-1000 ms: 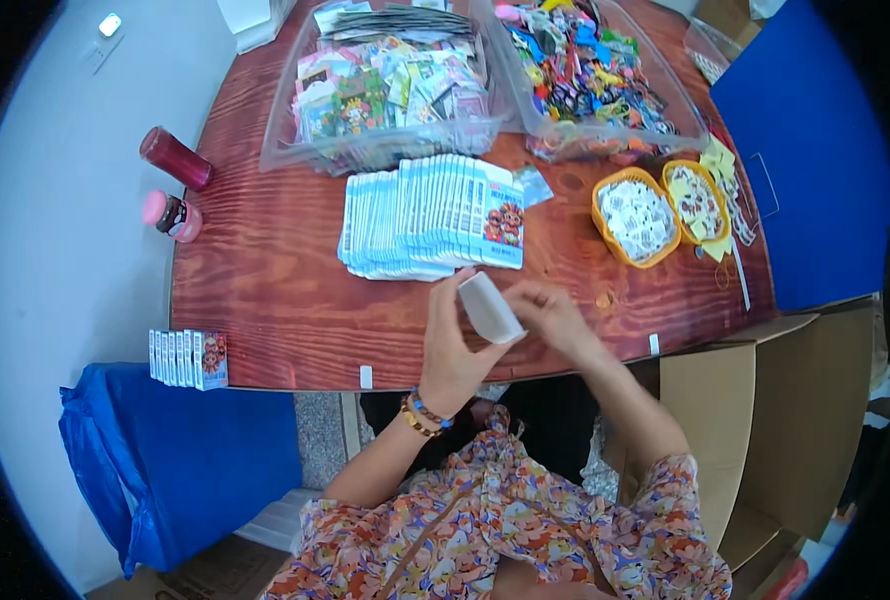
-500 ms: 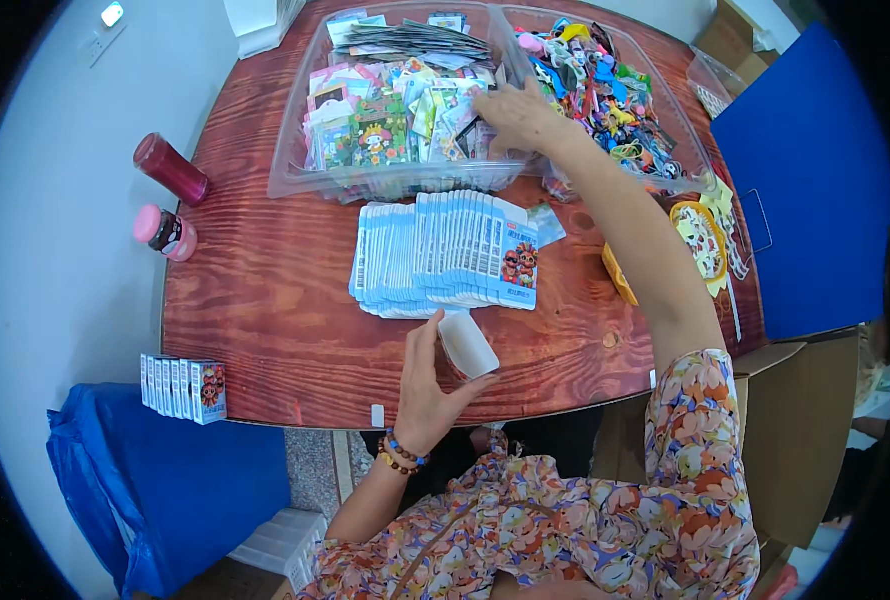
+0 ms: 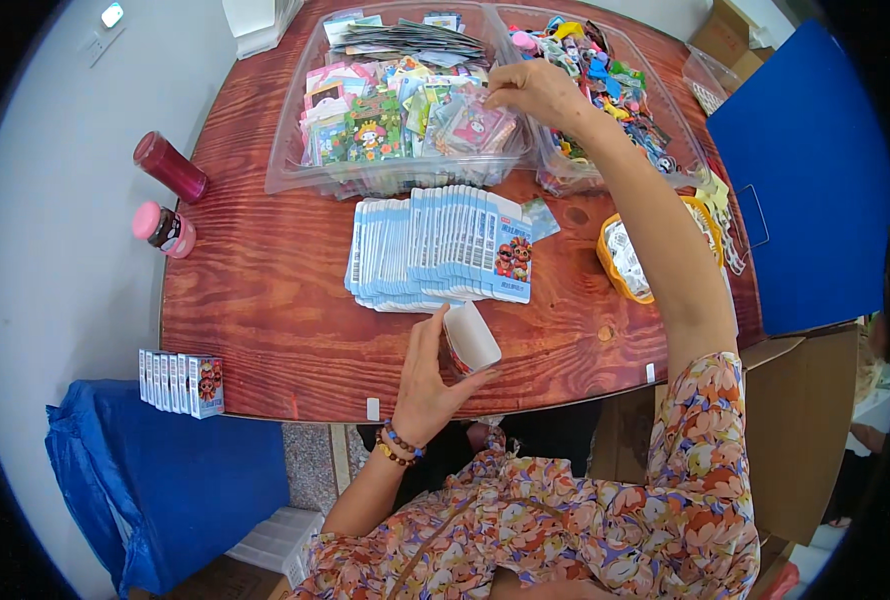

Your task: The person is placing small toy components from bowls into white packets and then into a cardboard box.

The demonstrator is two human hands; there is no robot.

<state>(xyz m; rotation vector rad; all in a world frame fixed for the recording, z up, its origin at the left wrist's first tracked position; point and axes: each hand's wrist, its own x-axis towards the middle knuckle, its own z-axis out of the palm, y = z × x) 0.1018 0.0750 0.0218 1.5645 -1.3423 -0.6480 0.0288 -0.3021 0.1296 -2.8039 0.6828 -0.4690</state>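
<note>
My left hand is wrapped round a small open cardboard box, its white inside facing up, near the table's front edge. Over the right side of a clear plastic bin, my right hand pinches the top of a clear packet with a pink picture inside. Below the packet, the bin is full of colourful picture packets, with a dark stack at its back. Just beyond the box lie overlapping rows of flat blue-and-white cartons.
A second clear bin holds small colourful trinkets. Right of the cartons, a yellow basket of small white pieces is partly hidden by my forearm. A red bottle, a pink-lidded jar and several filled-out small boxes stand at left.
My right hand has lifted out of the picture packets, up and to the right, bringing the clear packet with it. My left hand still holds the box in nearly the same place.
</note>
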